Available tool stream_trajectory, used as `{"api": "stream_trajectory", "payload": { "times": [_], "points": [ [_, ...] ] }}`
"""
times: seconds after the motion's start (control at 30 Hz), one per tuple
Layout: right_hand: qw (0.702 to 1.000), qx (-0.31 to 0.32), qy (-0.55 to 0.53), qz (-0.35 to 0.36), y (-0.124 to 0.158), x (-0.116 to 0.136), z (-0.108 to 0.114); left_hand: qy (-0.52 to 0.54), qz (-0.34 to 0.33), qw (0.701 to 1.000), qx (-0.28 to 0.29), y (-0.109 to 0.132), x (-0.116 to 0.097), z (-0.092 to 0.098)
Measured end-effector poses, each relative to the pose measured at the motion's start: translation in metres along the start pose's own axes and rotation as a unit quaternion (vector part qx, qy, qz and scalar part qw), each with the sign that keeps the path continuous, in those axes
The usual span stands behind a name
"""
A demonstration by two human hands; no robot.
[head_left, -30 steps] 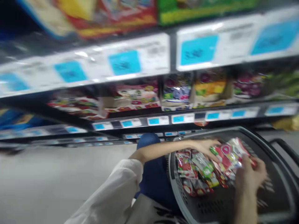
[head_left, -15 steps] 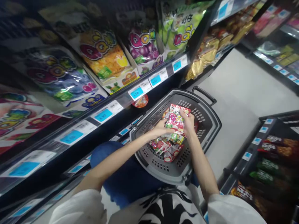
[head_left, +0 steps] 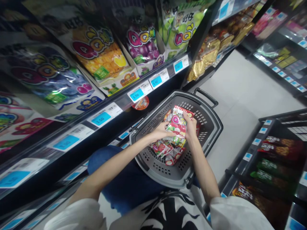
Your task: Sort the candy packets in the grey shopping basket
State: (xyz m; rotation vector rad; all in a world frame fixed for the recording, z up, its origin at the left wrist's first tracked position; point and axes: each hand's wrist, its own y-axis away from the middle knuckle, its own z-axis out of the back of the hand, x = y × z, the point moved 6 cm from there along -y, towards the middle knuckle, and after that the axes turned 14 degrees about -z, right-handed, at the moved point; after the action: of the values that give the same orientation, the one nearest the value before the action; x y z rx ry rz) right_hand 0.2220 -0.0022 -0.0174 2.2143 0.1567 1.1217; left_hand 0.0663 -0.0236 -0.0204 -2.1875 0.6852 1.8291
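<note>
A grey plastic shopping basket (head_left: 211, 127) rests on my lap, holding several red candy packets (head_left: 168, 151). Both hands are inside it. My left hand (head_left: 160, 130) and my right hand (head_left: 191, 126) are closed on the two sides of a small stack of red candy bags (head_left: 177, 125), held just above the packets lying in the basket.
A store shelf on the left carries large candy bags: blue (head_left: 50, 76), orange (head_left: 103, 57), purple (head_left: 144, 44), green (head_left: 182, 25), with blue price tags (head_left: 136, 94) along its edge. More snack shelves (head_left: 275, 156) stand at the right. A grey aisle floor (head_left: 242, 92) runs between.
The view swung from a blurred look at the shelf fronts down to the basket. Both hands came together on the red bags and now hold them slightly higher.
</note>
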Motion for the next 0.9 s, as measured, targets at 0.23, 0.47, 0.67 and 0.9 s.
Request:
{"api": "stream_trajectory", "payload": {
  "times": [0.23, 0.47, 0.67, 0.9],
  "points": [
    [1.000, 0.000, -0.015, -0.014, -0.001, -0.001, -0.004, -0.033, -0.017, 0.999, -0.004, -0.004, -0.006, 0.002],
    [0.999, -0.010, -0.022, -0.022, -0.001, 0.001, -0.003, -0.109, -0.056, 0.992, 0.006, -0.010, -0.011, 0.003],
    [0.999, -0.012, -0.034, -0.022, -0.002, -0.001, -0.004, -0.198, -0.062, 0.978, -0.004, -0.011, -0.018, 0.007],
    [0.996, 0.012, -0.044, -0.074, -0.006, -0.005, -0.004, -0.188, -0.054, 0.981, -0.007, -0.011, -0.018, 0.007]
  ]
}}
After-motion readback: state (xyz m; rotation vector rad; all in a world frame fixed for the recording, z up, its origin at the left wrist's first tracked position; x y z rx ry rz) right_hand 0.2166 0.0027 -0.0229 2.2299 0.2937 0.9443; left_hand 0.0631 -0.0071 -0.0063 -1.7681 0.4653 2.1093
